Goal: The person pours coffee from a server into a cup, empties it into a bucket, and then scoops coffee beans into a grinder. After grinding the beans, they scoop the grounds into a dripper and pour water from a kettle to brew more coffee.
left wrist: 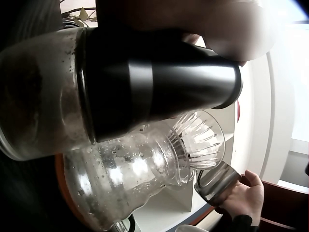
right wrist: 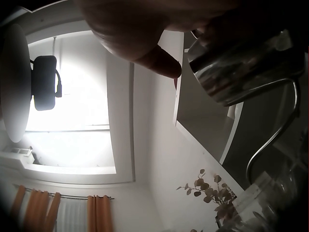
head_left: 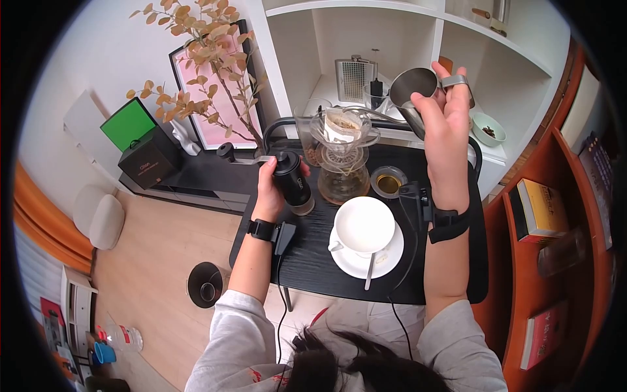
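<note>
In the head view, my left hand (head_left: 269,191) grips a black hand grinder (head_left: 292,179) upright on the black table (head_left: 307,261). The right hand (head_left: 447,140) holds a steel gooseneck kettle (head_left: 415,91) by its handle, tilted, its spout (head_left: 375,115) reaching over a drip bag (head_left: 341,125) in a clear dripper. Beneath is a glass carafe (head_left: 343,179). The grinder (left wrist: 159,87) fills much of the left wrist view, with the dripper (left wrist: 207,140) and kettle (left wrist: 218,184) beyond. The right wrist view shows the kettle (right wrist: 241,67) beside the thumb (right wrist: 161,62). Whether water flows cannot be told.
Nearest the person, a white cup (head_left: 366,224) stands on a saucer (head_left: 385,263) with a spoon. A small glass dish (head_left: 388,182) sits right of the carafe. Behind are white shelves (head_left: 294,39); a wooden bookcase (head_left: 499,261) stands right. Camera cables (head_left: 416,251) cross the table.
</note>
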